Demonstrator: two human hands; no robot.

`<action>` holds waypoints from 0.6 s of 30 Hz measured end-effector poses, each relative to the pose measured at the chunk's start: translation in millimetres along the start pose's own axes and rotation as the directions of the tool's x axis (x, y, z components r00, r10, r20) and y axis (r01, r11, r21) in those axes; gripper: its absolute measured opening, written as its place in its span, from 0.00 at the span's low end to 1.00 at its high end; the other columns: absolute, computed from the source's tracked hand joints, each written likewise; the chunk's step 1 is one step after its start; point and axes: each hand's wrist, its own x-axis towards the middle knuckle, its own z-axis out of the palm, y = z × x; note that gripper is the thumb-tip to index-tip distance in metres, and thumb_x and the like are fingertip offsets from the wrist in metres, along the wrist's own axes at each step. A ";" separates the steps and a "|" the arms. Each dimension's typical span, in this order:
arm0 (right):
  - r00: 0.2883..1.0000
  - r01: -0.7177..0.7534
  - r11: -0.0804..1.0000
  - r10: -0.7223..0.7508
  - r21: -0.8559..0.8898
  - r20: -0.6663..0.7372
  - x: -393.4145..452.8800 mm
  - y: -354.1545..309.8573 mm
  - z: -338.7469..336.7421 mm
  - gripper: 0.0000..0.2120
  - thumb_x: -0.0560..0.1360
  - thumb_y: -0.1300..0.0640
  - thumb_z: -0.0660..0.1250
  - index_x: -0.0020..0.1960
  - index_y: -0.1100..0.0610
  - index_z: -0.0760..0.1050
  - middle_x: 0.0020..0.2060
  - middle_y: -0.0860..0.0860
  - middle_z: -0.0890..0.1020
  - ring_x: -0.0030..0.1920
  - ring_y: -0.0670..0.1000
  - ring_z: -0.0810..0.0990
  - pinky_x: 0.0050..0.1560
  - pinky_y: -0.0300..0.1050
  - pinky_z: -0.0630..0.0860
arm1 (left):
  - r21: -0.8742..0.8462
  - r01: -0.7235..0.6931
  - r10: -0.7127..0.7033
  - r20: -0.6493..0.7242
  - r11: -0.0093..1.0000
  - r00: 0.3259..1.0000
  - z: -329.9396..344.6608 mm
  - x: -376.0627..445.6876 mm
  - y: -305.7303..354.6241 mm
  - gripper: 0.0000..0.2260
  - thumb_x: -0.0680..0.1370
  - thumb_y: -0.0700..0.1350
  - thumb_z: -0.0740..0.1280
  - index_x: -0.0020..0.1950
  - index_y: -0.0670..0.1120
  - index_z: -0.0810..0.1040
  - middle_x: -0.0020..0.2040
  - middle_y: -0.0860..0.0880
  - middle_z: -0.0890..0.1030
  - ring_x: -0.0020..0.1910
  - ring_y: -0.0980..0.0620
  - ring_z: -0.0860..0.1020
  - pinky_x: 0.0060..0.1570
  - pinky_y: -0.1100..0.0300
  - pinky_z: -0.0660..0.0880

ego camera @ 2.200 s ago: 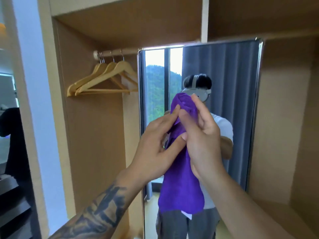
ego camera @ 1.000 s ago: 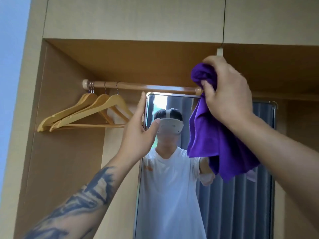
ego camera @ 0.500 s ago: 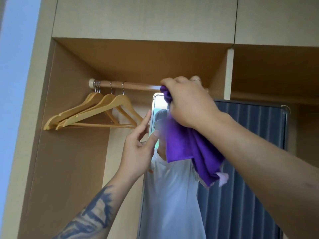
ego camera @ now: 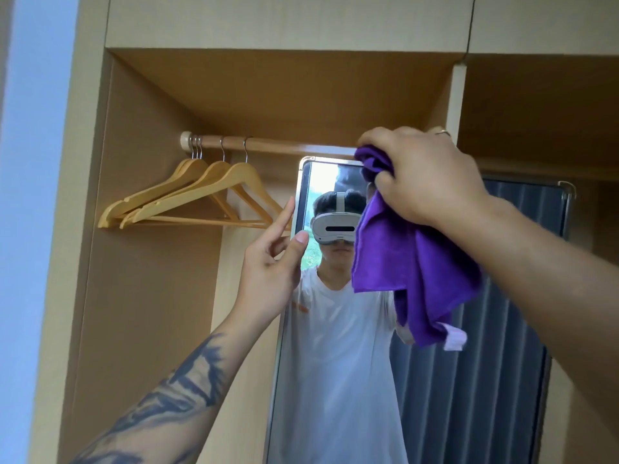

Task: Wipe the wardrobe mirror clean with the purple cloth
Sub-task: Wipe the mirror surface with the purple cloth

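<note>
The tall wardrobe mirror [ego camera: 469, 380] stands inside the open wardrobe, its silver frame reaching up to just under the hanging rail. My right hand [ego camera: 425, 175] grips the bunched purple cloth [ego camera: 408, 262] against the mirror's upper edge, and the rest of the cloth hangs down over the glass. My left hand [ego camera: 271, 262] is at the mirror's left frame near the top, fingers straight, thumb by the frame edge. The glass reflects a person in a white shirt and a grey curtain.
A wooden rail [ego camera: 268, 144] runs across the wardrobe's top with several wooden hangers [ego camera: 187, 202] at its left end, close to my left hand. A vertical divider panel [ego camera: 455, 95] stands above the mirror. Wardrobe walls enclose both sides.
My right hand has swept the cloth right along the mirror's top edge after going left. My left hand stays by the left frame. Earlier, both hands held the cloth lower down.
</note>
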 end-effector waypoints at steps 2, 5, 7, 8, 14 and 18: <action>1.000 -0.027 0.999 0.027 -0.026 0.000 -6.3 14.5 -2.3 0.21 0.83 0.53 0.61 0.74 0.39 0.67 0.69 0.51 0.77 0.67 0.66 0.70 0.49 0.57 0.70 | -0.003 0.001 -0.001 0.009 1.000 1.000 0.8 -2.2 2.6 0.23 0.84 0.37 0.64 0.72 0.62 0.71 0.67 0.45 0.83 0.64 0.51 0.83 0.55 0.65 0.80; 0.996 -0.090 0.994 0.090 -0.070 0.003 -14.5 32.1 -6.3 0.22 0.82 0.52 0.60 0.74 0.38 0.66 0.70 0.51 0.76 0.67 0.68 0.71 0.48 0.56 0.68 | 0.012 0.005 -0.005 0.013 1.000 1.000 -1.9 -2.6 2.3 0.23 0.85 0.38 0.64 0.71 0.65 0.72 0.67 0.46 0.83 0.63 0.51 0.82 0.58 0.63 0.78; 0.993 -0.118 0.990 0.119 -0.074 0.010 -18.7 38.3 -7.0 0.24 0.81 0.53 0.61 0.75 0.39 0.65 0.71 0.52 0.75 0.66 0.68 0.71 0.49 0.57 0.69 | 0.060 0.011 -0.012 0.021 0.998 1.000 -5.1 -0.7 0.1 0.23 0.85 0.42 0.65 0.73 0.67 0.72 0.54 0.48 0.83 0.51 0.48 0.79 0.55 0.57 0.74; 0.992 -0.122 0.991 0.123 -0.061 0.014 -19.4 38.3 -6.3 0.25 0.80 0.54 0.62 0.75 0.40 0.65 0.71 0.53 0.75 0.66 0.69 0.71 0.52 0.59 0.71 | 0.086 0.008 -0.010 0.021 0.996 1.000 -5.8 -0.6 -0.3 0.23 0.85 0.43 0.65 0.75 0.66 0.71 0.47 0.49 0.79 0.46 0.50 0.75 0.51 0.58 0.72; 0.990 -0.139 0.986 0.140 -0.093 0.008 -7.5 4.1 2.3 0.25 0.76 0.60 0.67 0.73 0.51 0.70 0.65 0.57 0.77 0.67 0.71 0.69 0.57 0.60 0.76 | 0.062 -0.012 0.012 -0.004 0.998 1.000 2.2 -9.1 0.4 0.22 0.86 0.41 0.63 0.75 0.62 0.68 0.66 0.36 0.72 0.68 0.42 0.69 0.43 0.71 0.59; 0.996 -0.084 0.994 0.082 -0.063 -0.044 7.1 -34.3 14.6 0.22 0.76 0.60 0.69 0.69 0.52 0.72 0.61 0.58 0.79 0.66 0.68 0.70 0.56 0.56 0.75 | 0.073 -0.040 0.040 0.003 0.997 0.999 4.1 -9.5 6.0 0.23 0.86 0.38 0.62 0.80 0.53 0.66 0.65 0.51 0.61 0.54 0.60 0.65 0.41 0.70 0.55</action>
